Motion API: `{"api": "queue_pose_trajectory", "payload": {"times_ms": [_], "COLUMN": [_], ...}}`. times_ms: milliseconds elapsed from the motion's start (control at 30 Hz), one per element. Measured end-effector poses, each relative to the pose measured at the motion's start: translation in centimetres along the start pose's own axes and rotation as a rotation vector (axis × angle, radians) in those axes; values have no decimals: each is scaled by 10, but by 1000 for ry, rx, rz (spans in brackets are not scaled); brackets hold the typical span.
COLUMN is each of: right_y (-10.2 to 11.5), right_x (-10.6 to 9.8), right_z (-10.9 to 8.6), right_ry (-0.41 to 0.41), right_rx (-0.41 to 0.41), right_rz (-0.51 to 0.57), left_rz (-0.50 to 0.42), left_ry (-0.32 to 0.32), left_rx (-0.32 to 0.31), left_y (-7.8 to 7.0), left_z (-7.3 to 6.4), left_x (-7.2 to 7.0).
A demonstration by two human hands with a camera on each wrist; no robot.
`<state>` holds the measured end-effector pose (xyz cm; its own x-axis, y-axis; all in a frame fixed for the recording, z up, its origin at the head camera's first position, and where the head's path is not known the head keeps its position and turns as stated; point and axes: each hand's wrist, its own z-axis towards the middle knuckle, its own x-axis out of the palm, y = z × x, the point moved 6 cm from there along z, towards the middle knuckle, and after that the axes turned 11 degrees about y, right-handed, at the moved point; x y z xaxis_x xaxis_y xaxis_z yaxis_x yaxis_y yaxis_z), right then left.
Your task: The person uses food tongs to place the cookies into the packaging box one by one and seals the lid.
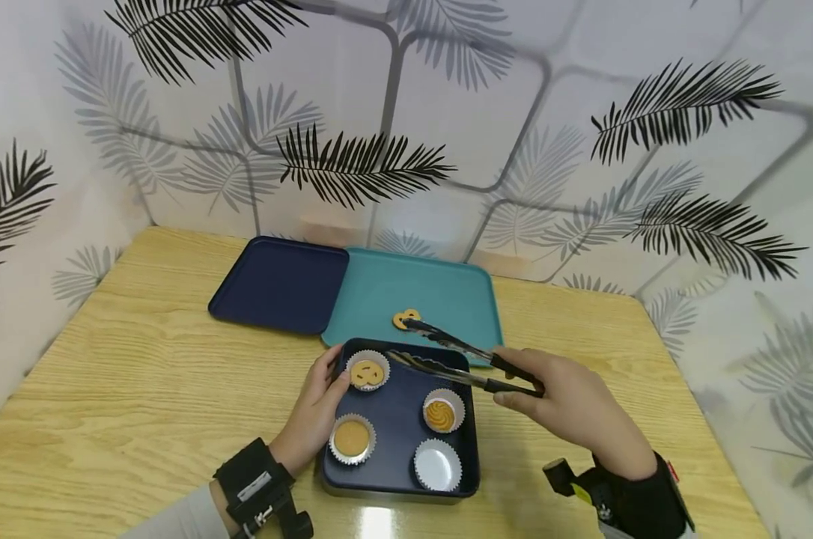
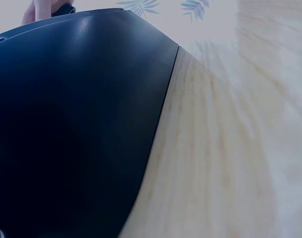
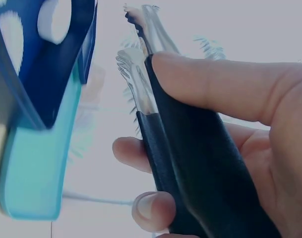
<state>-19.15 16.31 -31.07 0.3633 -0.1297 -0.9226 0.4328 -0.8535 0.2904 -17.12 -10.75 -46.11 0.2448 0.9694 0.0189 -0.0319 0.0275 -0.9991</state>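
My left hand (image 1: 312, 412) holds the left wall of a dark blue rectangular box (image 1: 393, 423), thumb at the rim. Black-handled metal tongs (image 1: 447, 371) are gripped in my right hand (image 1: 571, 397), their arms spread apart. One tip reaches a pretzel-shaped cookie (image 1: 400, 320) on the teal tray (image 1: 379, 277); the other hangs over the box's far end. Inside the box, paper cups hold a pretzel-shaped cookie (image 1: 366, 374), a swirled cookie (image 1: 439, 415) and a plain round cookie (image 1: 351, 439). A fourth paper cup (image 1: 438, 467) has nothing in it. In the right wrist view, thumb and fingers wrap the tong handles (image 3: 190, 144).
A navy tray (image 1: 281, 284) lies left of the teal one, their edges meeting. Both are behind the box on the wooden table (image 1: 144, 374). A leaf-patterned wall covering (image 1: 447, 165) rises at the table's far edge and along its sides.
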Motion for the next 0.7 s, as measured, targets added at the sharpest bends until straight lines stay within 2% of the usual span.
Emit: {"api": "queue_pose_trajectory", "payload": {"times_ms": [167,433,700], "right_y": [-17,-35,-37], "right_x": [-4,2,8], "right_z": [26,55,78], "right_ry": [-3,-21,53], "right_rx": [39,121,128], "right_rz": [23,-37,-70], "left_rz": [-12,2,9], "left_ry": [-1,11,-2], "left_rx": [7,-2,11], "left_y": [-1,-1,0], "left_z": [0,-1,-1], "left_x": [0,0,-2]}}
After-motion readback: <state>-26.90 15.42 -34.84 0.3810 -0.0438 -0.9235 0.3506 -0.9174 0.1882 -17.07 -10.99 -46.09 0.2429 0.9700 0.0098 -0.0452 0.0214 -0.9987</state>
